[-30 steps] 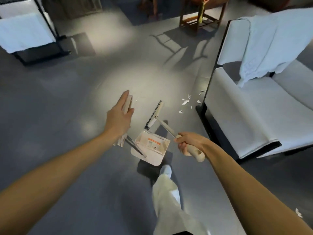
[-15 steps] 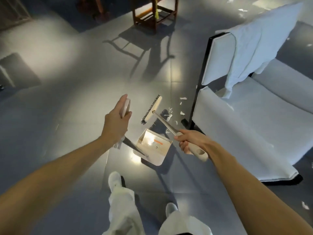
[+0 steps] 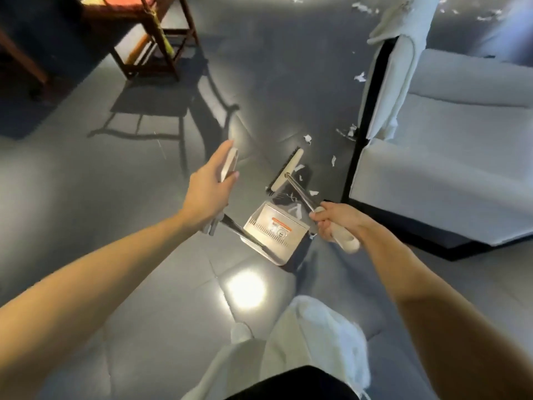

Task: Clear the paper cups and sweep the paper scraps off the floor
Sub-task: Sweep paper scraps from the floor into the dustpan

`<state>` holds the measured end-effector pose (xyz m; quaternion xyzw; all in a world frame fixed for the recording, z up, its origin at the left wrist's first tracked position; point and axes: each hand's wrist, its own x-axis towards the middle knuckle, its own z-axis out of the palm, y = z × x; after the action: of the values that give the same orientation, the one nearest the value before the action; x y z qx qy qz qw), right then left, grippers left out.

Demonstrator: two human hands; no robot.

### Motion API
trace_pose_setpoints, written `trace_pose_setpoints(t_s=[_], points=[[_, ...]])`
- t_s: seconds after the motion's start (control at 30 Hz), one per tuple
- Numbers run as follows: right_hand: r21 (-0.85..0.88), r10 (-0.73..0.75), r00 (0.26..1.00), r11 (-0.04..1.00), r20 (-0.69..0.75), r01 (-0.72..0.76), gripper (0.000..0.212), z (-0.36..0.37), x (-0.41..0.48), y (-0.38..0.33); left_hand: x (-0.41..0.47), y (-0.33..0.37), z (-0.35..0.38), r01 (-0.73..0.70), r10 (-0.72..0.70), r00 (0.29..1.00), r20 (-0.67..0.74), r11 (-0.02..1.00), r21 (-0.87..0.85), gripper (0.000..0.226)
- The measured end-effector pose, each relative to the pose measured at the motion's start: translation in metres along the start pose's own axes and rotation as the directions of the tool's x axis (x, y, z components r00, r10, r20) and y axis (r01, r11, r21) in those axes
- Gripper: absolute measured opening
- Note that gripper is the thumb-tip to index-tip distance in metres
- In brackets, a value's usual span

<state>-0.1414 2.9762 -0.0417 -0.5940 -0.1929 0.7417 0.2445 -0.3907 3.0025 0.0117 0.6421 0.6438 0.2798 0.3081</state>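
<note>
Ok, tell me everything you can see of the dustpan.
The dustpan is a pale, plastic-looking tray with a row of comb teeth and an orange-and-white label inside. A thin dark rod rises from its back to a pale grip, held by the left hand. It is tilted, low by the floor, mouth toward the broom head just beyond it. A few scraps lie near its mouth.

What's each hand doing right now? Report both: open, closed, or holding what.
Left hand: closed, holding the dustpan by its handle.
Right hand: closed, holding the broom by its handle.
</note>
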Motion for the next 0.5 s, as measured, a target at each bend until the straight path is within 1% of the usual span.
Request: trace_pose_setpoints(t_s=[0.07, 0.13, 0.2, 0.3, 0.37, 0.43, 0.47, 0.5], points=[[0.076, 0.02, 0.999, 0.997, -0.038, -0.017, 0.013, 0.035, 0.01, -0.009, 0.024, -0.023, -0.031, -0.024, 0.024, 0.998, 0.052, 1.0, 0.008, 0.057], [0.164, 0.014, 0.996, 0.987, -0.087, 0.0, 0.017, 0.062, 0.022, -0.02, 0.056, -0.045, -0.058, -0.069, 0.064, 0.994, 0.093, 0.996, 0.051, 0.057], [0.177, 0.015, 0.99, 0.984, -0.141, 0.01, 0.019, 0.085, 0.037, -0.027, 0.089, -0.068, -0.076, -0.084, 0.074, 0.985, 0.158, 0.995, 0.061, 0.057], [0.159, 0.027, 0.985, 0.987, -0.173, 0.001, 0.019, 0.11, 0.07, -0.035, 0.131, -0.096, -0.087, -0.109, 0.091, 0.954, 0.285, 0.993, 0.05, 0.058], [0.201, -0.011, 0.984, 0.978, -0.179, 0.048, 0.02, 0.12, 0.095, -0.061, 0.168, -0.105, -0.097, -0.149, 0.135, 0.949, 0.286, 0.988, 0.029, 0.058], [0.28, -0.019, 0.985, 0.958, -0.172, 0.068, 0.023, 0.134, 0.113, -0.091, 0.203, -0.113, -0.109, -0.148, 0.14, 0.953, 0.268, 0.989, 0.009, 0.057], [0.247, -0.032, 0.984, 0.966, -0.177, 0.076, 0.025, 0.146, 0.121, -0.1, 0.217, -0.118, -0.117, -0.161, 0.15, 0.95, 0.275, 0.987, 0.017, 0.057], [0.195, -0.009, 0.976, 0.979, -0.22, 0.053, 0.029, 0.161, 0.127, -0.108, 0.23, -0.124, -0.125, -0.182, 0.164, 0.943, 0.288, 0.983, 0.034, 0.057]])
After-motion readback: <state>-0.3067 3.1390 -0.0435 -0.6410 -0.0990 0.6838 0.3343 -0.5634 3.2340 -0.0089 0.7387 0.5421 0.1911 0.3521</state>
